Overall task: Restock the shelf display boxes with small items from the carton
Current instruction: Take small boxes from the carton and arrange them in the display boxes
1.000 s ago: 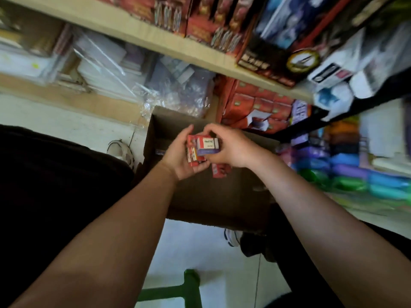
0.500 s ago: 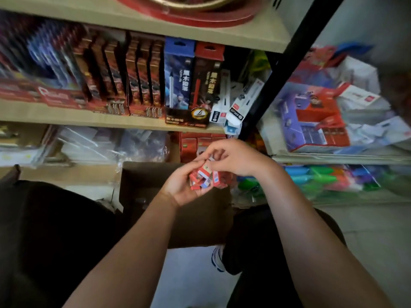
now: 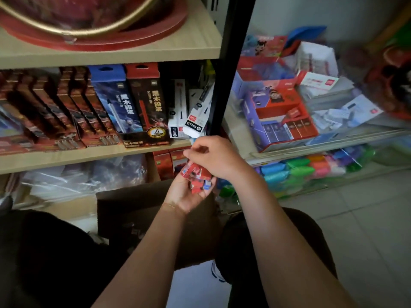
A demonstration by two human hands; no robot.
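A handful of small red boxes is cupped in the left hand above the carton. One box is pinched by the right hand. Next, it likely must be carried to the display box on the right shelf.

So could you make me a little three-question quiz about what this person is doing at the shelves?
1. True or false: the left hand cups several small packets.
2. What is the right hand doing? A) resting on the floor B) picking at the packets C) gripping the black post
3. Fill in: the brown carton sits ___ the hands.

Key: 1 true; 2 B; 3 below.
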